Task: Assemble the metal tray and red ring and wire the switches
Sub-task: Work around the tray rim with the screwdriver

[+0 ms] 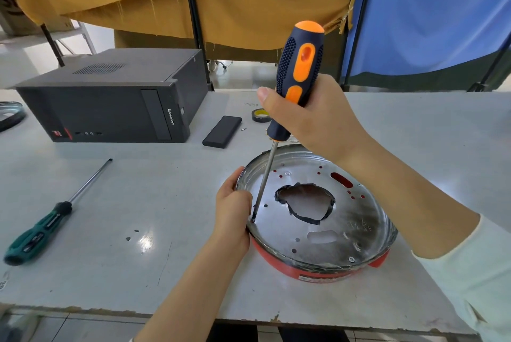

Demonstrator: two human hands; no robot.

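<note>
On grey table [110,203], left hand [233,213] grips metal tray [359,220] rim; right hand [312,117] grips screwdriver [300,71] w/ tip in tray.

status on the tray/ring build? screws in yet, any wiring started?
Done: tray sits in the red ring, and one screw is seated at the near rim. In hand: right hand holds the orange screwdriver, tip at a hole by the tray's left edge, while the left hand grips that rim. Left: several holes look open; no switches or wires in view, so wiring looks unstarted.
</note>
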